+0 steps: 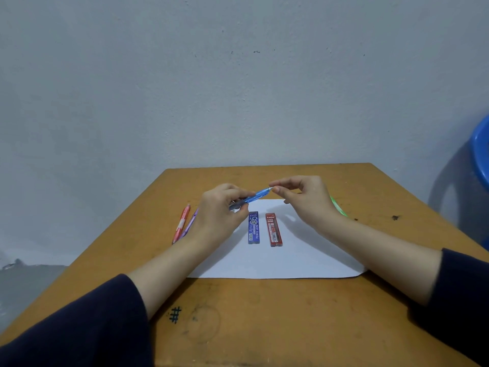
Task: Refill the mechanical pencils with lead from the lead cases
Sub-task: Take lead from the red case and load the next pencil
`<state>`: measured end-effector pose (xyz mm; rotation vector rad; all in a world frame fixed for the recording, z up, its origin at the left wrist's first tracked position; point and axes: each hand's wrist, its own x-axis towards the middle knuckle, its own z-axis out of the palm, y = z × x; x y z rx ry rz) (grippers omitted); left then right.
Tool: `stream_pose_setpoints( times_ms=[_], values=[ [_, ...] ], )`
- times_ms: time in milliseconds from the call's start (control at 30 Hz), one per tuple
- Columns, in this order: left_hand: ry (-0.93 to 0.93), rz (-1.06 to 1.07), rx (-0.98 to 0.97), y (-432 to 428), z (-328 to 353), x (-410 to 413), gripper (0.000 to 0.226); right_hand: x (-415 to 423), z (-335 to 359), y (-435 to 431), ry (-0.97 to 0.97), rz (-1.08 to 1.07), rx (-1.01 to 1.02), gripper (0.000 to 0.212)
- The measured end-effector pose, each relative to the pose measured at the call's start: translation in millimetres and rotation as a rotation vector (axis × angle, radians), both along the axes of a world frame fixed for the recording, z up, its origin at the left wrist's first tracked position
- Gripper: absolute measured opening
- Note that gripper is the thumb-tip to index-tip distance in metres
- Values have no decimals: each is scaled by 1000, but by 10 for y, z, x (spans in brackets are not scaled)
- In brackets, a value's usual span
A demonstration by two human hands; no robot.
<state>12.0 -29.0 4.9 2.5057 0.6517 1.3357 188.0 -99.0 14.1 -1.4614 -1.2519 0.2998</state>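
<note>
A blue mechanical pencil (256, 196) is held above the white paper (275, 258). My left hand (221, 211) grips its lower barrel. My right hand (304, 198) pinches the pencil's upper end between thumb and forefinger. On the paper lie a blue lead case (253, 227) and a red lead case (274, 229), side by side. An orange pencil (181, 223) and a purple pencil (190, 223) lie left of the paper, partly behind my left hand. A green pencil (338, 206) shows behind my right wrist.
The wooden table (238, 313) stands against a pale wall. A blue plastic chair (480, 160) is at the right edge of the view. A pen-drawn mark (175, 314) is on the tabletop near me.
</note>
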Motion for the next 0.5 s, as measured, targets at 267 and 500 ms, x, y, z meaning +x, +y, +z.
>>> stream_pose_setpoints(
  times_ms=[267, 500],
  values=[
    [-19, 6, -21, 28, -16, 2, 30, 88, -42, 65, 52, -9, 7, 15],
    [-5, 22, -49, 59, -23, -11, 32, 219, 15, 47, -424, -83, -41, 11]
  ],
)
